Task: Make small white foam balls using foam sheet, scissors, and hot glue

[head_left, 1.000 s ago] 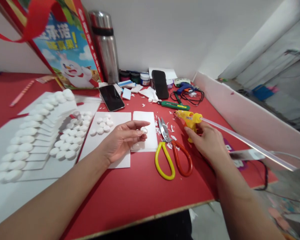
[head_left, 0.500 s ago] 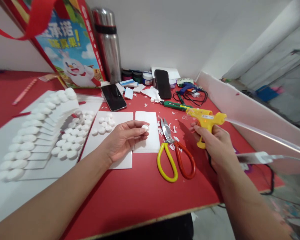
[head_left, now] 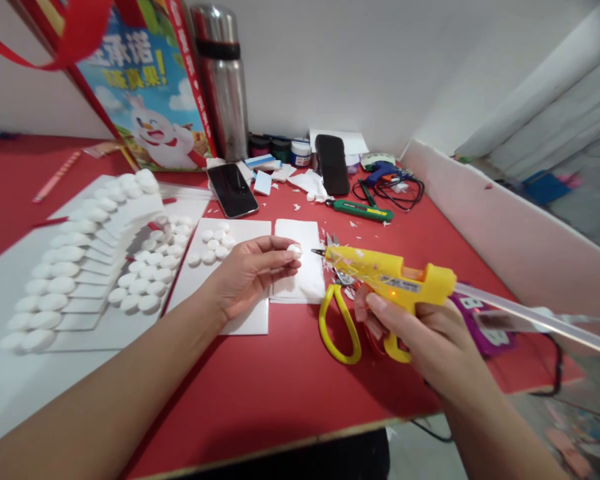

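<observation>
Far left: rows of white ovals on white sheets; behind them a red bag printed with a cartoon rabbit and Chinese characters, and a steel flask. Centre: left hand, its grip pinched on a white piece above a white card. Right: right hand, grip clamped on a yellow glue gun whose nozzle points at the piece; its label is too blurred to read. Scissors lie beneath on the red counter.

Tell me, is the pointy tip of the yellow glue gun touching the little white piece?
Apart. In the head view, red table and white sheet show between the glue gun tip and the white piece pinched in the left hand.
</observation>
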{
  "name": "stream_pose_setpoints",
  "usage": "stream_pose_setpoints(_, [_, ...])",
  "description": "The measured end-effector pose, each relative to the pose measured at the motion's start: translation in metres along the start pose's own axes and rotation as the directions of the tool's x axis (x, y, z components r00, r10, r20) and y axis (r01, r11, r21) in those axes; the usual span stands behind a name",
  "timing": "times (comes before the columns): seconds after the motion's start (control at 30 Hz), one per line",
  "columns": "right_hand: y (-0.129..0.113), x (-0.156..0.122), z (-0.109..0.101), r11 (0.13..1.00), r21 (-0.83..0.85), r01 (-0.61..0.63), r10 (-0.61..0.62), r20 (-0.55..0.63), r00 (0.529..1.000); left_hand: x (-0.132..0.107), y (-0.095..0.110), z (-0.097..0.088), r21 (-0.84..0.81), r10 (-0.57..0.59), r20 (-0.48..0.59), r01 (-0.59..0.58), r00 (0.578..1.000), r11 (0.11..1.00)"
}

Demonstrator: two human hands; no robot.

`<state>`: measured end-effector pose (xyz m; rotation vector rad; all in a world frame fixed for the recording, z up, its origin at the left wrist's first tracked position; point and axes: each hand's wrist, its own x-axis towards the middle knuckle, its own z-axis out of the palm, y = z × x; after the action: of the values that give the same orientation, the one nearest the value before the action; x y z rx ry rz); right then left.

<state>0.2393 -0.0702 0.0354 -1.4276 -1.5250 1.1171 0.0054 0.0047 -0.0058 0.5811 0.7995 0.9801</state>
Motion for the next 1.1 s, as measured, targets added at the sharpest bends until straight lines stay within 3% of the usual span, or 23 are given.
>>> stream_pose_setpoints(0.17, [-0.002,0.001,0.006,0.982,-0.176,0.075,-0.075,0.003,0.997,-0.001,-0.001,0.000,0.022,0.004,-0.018,-0.003,1.000,1.000])
stream_pose_setpoints(0.43, [-0.002,0.005,0.013,0.963,-0.237,0.126,-0.131,-0.004,0.991,-0.001,-0.001,0.003,0.053,0.017,-0.010,-0.017,1.000,0.998])
stream_pose_setpoints(1.1, [-0.006,0.003,0.013,0.965,-0.258,0.048,-0.049,0.005,0.999,-0.001,0.000,0.002,0.004,-0.003,0.006,0.003,1.000,1.000])
